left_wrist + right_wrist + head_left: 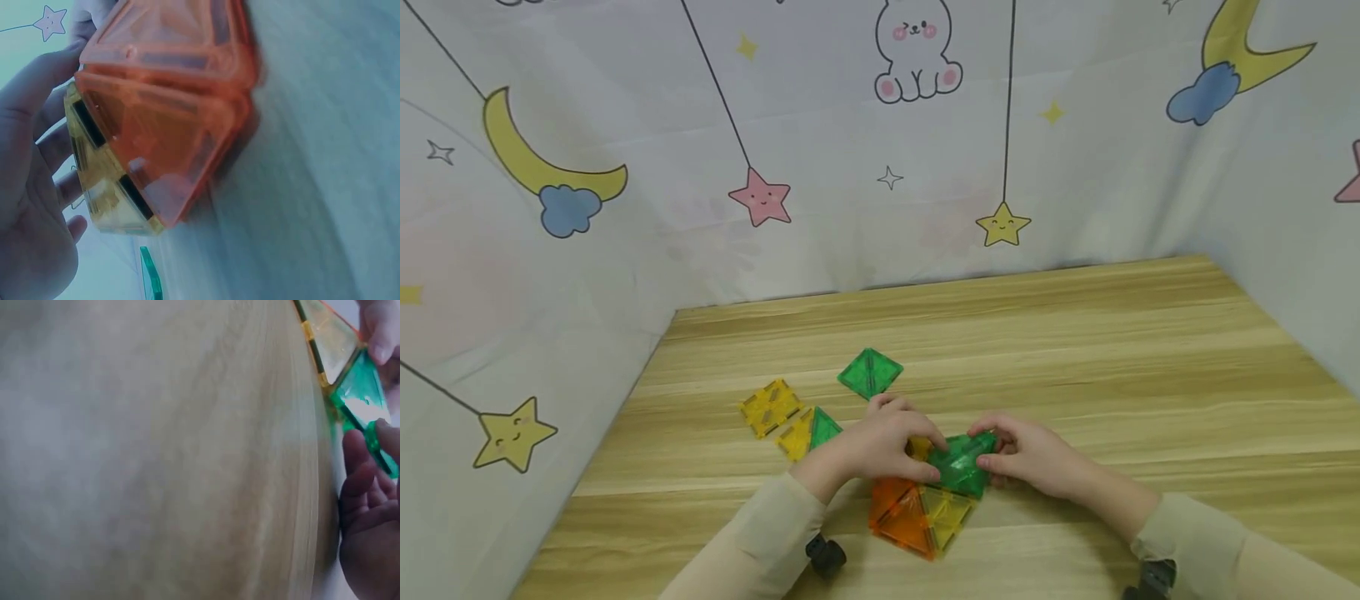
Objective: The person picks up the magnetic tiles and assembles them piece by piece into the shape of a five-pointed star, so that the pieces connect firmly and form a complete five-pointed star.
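Note:
Translucent magnetic tiles are joined into a low raised shape in front of me: orange tiles (904, 521), a yellow tile (946, 512) and green tiles (961, 468). My left hand (880, 442) holds the shape's far left side, its thumb and fingertips by the yellow and green pieces. Orange tiles (156, 137) tower close in the left wrist view, with a yellow tile (109, 187) beside the fingers. On the right, my right hand (1037, 458) pinches the outer green tile's corner between thumb and fingers. That green tile (364, 390) tilts against the yellow one in the right wrist view.
Two green triangles (870, 372) lie together as a diamond beyond the left hand. To the left are a yellow tile square (771, 408) and a yellow-and-green pair (811, 433), partly behind the left wrist. Printed fabric (835, 167) rises at the wooden table's (1112, 350) back edge.

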Available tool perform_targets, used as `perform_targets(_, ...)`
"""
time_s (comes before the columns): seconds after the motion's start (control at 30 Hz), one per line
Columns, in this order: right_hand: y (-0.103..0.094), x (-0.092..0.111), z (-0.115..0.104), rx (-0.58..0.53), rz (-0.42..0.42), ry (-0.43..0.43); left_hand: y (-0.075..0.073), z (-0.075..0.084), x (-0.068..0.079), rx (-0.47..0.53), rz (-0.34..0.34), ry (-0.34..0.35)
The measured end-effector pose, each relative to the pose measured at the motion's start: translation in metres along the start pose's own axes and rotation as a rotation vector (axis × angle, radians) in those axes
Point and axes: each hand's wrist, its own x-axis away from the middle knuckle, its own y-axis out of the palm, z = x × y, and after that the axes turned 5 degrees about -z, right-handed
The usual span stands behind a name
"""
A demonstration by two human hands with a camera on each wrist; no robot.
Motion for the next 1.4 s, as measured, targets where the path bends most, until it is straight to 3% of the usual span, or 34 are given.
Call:
perform_targets(0.23,-0.012,-0.008,0.003,-0.007,0.047,0.024,0.001,0.000,-0.007,-0.090,0.107,-0.006)
perform_targets(0.47,-0.025,-0.017,0.008,0.056,0.088,0.025,0.003,-0.003,-0.013,-0.152,0.205,-0.008)
perform_targets(0.73,-0.032,-0.019,0.010,0.069,0.114,0.005,0.000,-0.005,-0.014,-0.156,0.219,-0.021)
perform_targets(0.97,-0.043,-0.022,0.013,0.089,0.159,0.030,0.003,-0.015,-0.013,-0.134,0.320,-0.051)
perform_targets(1.13,-0.052,-0.024,0.014,0.109,0.189,0.046,0.002,-0.029,-0.009,-0.094,0.377,-0.122)
perform_targets(1.4,-0.067,-0.028,0.018,0.144,0.211,0.061,-0.002,-0.062,0.001,-0.014,0.384,-0.306)
